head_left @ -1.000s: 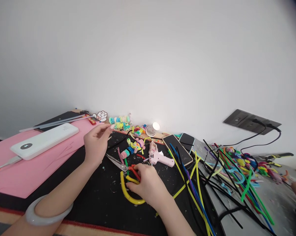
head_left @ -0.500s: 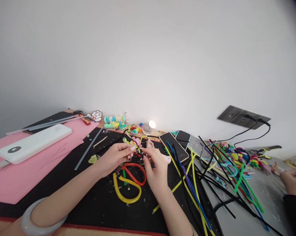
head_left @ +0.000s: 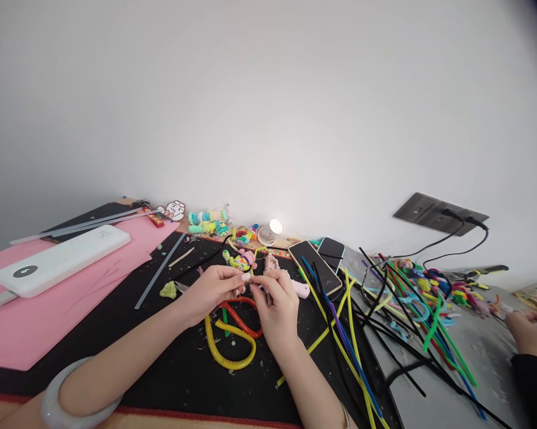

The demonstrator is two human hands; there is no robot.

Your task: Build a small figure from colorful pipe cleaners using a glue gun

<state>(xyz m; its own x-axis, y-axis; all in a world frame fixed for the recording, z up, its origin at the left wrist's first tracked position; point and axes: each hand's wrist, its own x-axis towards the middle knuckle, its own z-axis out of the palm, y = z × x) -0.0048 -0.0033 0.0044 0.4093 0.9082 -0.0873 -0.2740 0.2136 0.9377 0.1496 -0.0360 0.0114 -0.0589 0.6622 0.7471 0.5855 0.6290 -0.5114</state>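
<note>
My left hand (head_left: 212, 295) is closed in a pinch, thumb against fingers. Its fingertips meet those of my right hand (head_left: 280, 307), which is pinched as well. Whatever lies between them is too small and too covered to name. Just beyond the fingertips is a small fuzzy figure (head_left: 244, 260) in yellow, pink and purple; I cannot tell if the fingers touch it. Under and in front of my hands lies a pair of scissors with one red and one yellow handle loop (head_left: 233, 363). A pale pink tool (head_left: 300, 289) is partly hidden behind my right hand.
Two phones (head_left: 315, 268) and loose pipe cleaners (head_left: 358, 345) lie to the right, with pliers (head_left: 487, 271) farther off. Another person's hand (head_left: 531, 333) is at the right edge. A white power bank (head_left: 67, 259) rests on pink sheets (head_left: 18, 333) at left. A paper cup (head_left: 268, 234) stands by the wall.
My right hand has shifted slightly left, and both hands' fingertips are now closer together. The small fuzzy figure shows more clearly behind them.
</note>
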